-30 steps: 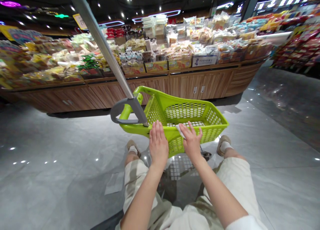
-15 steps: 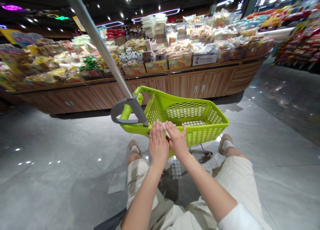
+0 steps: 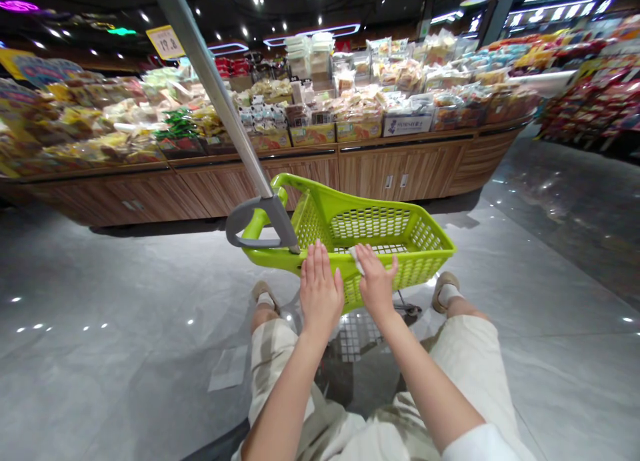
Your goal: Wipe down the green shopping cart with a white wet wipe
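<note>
A lime-green shopping cart (image 3: 365, 221) with a perforated basket stands in front of my seated legs. My left hand (image 3: 320, 291) lies flat on its near side at the rim, fingers stretched out, holding nothing. Farther right along the same rim, my right hand (image 3: 376, 284) presses a small white tissue (image 3: 357, 261) against the green plastic. Only the tissue's edge shows beside my fingers; the rest is under them. A grey loop grip (image 3: 237, 224) on a metal pole (image 3: 220, 104) crosses the cart's handle end at left.
Beyond the cart runs a wooden display counter (image 3: 280, 171) loaded with packaged snacks. A price sign (image 3: 165, 42) hangs at the upper left. My shoes (image 3: 445, 291) rest on either side of the cart on the glossy tiled floor (image 3: 125, 301). More colourful packets (image 3: 595, 107) fill a stand at right.
My right hand has slid right along the rim with the tissue, away from my left hand. My left hand stays nearly in place, its thumb now spread. The view has shifted slightly.
</note>
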The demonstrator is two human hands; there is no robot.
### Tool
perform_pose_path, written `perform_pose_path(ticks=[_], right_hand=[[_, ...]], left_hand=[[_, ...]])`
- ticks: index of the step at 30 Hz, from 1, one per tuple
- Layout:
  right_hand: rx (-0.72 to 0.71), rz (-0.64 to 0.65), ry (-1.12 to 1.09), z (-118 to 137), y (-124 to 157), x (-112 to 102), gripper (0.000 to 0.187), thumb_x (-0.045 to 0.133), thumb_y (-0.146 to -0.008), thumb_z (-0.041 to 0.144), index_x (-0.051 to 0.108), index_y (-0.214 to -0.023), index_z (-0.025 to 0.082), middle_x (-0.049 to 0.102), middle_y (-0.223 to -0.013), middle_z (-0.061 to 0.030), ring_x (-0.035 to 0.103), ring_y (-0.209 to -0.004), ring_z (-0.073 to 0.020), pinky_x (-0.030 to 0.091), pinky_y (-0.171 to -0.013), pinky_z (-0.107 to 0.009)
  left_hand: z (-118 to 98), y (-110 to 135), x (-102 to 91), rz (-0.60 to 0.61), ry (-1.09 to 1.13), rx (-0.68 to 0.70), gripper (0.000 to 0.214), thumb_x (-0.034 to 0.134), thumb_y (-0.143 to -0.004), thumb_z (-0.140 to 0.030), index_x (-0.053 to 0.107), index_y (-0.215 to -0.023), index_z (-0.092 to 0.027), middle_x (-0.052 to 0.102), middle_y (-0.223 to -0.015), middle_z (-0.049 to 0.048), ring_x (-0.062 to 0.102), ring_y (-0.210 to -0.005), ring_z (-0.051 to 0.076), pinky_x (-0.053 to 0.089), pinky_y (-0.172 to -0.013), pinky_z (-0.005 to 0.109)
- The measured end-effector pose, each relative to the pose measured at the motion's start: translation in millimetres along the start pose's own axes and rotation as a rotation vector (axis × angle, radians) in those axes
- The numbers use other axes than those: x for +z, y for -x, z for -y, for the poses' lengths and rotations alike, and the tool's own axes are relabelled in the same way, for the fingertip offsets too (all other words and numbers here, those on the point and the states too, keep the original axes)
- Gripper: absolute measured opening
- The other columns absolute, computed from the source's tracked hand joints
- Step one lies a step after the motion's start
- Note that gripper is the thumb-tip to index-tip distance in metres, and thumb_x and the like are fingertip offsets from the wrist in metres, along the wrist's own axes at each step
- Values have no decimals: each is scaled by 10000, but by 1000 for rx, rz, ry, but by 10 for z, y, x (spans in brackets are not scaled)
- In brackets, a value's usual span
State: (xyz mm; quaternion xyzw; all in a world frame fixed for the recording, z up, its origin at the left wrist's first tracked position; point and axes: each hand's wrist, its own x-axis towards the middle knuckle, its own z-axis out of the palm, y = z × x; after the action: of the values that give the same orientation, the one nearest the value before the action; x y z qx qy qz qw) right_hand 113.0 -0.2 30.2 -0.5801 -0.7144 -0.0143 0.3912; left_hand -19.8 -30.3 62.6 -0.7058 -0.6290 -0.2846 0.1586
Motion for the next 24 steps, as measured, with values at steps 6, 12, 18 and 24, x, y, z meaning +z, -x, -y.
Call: perform_pose_path(ticks=[6,12,18,24], right_hand=[[-182,123,-64,275,-76,-4,745,380,-779,15,417,-1475,279,526,-1483,-55,408,-1420,-183,10,-1193,-554],[28,-36,115,-621,174,-97,816,381,-710,-5,451,-1462,304,565,-1447,-35,415,-1417,-222,38,-1181,-593],[86,-18,58,-310,49,-65,750,377,-730,-12,490,-1431,232,554,-1452,-91,457,-1386,-219,37,-1186,-581],[-215,161,-60,404,-149,-4,693,384,-811,33,431,-1467,253,505,-1499,-72,393,-1429,-185,30,-1198,-551]], left_hand=[[42,-13,-9,20,-38,11,603,356,-989,-227,224,-1550,-53,311,-1607,173,202,-1522,259,271,-1222,470],[71,-23,-28,52,-56,-8,605,378,-996,-270,233,-1558,-100,314,-1614,133,270,-1502,251,275,-1221,458],[21,-22,-50,54,-54,-7,611,378,-996,-276,232,-1554,-75,309,-1613,151,272,-1501,261,283,-1217,460],[38,-20,-56,21,-60,13,579,347,-1002,-248,252,-1552,-95,346,-1597,149,289,-1495,256,280,-1217,456]])
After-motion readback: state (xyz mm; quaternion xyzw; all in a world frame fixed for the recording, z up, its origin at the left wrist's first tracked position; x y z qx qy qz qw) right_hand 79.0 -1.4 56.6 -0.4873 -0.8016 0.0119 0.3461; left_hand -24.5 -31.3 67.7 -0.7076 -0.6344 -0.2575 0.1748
